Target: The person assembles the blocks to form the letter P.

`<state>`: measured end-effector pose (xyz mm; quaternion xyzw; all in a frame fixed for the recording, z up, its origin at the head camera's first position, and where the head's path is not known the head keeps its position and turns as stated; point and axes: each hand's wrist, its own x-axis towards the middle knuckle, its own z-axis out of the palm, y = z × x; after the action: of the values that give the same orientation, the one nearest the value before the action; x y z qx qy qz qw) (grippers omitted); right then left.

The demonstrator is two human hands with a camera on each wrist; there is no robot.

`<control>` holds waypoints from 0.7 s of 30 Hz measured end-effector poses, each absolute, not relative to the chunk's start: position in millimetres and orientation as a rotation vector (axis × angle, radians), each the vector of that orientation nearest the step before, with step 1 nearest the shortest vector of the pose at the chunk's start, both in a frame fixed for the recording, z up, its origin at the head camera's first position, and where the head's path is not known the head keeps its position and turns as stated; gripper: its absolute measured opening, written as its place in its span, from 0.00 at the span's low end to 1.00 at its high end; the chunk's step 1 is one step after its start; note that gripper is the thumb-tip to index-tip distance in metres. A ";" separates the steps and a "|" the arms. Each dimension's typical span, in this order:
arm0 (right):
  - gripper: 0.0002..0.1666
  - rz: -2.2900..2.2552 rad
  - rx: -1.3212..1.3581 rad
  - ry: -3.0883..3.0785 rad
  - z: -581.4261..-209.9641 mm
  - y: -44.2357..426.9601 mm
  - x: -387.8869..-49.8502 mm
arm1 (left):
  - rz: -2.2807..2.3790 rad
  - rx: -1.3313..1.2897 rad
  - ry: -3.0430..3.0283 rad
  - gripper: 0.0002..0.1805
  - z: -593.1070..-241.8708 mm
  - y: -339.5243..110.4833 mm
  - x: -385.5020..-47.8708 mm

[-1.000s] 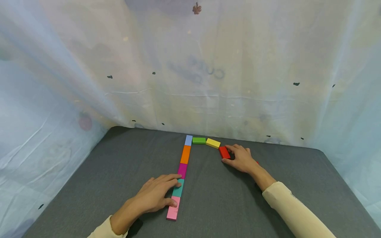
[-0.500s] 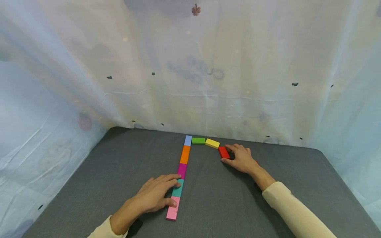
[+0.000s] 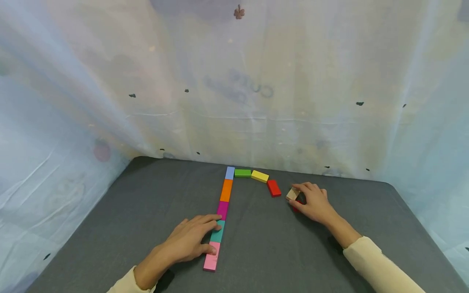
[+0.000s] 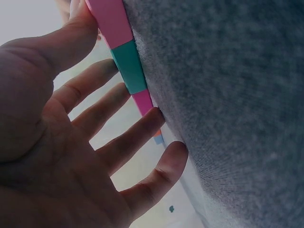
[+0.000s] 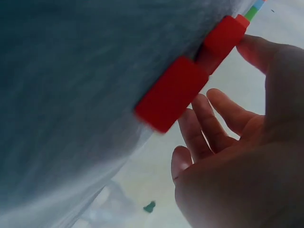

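A straight row of flat blocks runs away from me: pink (image 3: 211,262), teal (image 3: 217,234), magenta (image 3: 222,209), orange (image 3: 226,190) and light blue (image 3: 229,173). My left hand (image 3: 187,239) rests along it, thumb on pink, fingertips over teal and magenta, fingers loosely extended. From the far end curve a green block (image 3: 242,173), a yellow block (image 3: 259,176) and a red block (image 3: 273,188). To their right, my right hand (image 3: 313,203) pinches a pale wooden block (image 3: 292,193) between thumb and fingers. Another red block (image 3: 296,208) is partly hidden beneath the thumb; red blocks (image 5: 173,95) also show in the right wrist view.
Dark grey cloth (image 3: 253,252) covers the table. A pale, patterned sheet (image 3: 234,101) hangs behind the far edge and along both sides, with small dark spots on it.
My right hand has let go of the red block after the yellow one and moved right and slightly nearer to the pale block. The left hand stays in place.
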<state>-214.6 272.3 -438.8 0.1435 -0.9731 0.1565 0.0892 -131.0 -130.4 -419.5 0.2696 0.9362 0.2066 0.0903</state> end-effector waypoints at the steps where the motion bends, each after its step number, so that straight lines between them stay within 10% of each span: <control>1: 0.34 0.457 0.417 -2.899 -438.7 274.9 -212.3 | 0.620 0.805 2.781 0.27 -419.6 -130.5 -130.9; 21: 0.26 0.436 0.482 -2.916 -441.5 298.3 -185.1 | 0.614 0.839 2.775 0.26 -419.6 -125.7 -132.2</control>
<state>-185.1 298.3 -441.5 0.1608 -0.9732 0.1455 0.0769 -132.2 -125.7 -419.6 0.2819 0.9327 0.2065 0.0889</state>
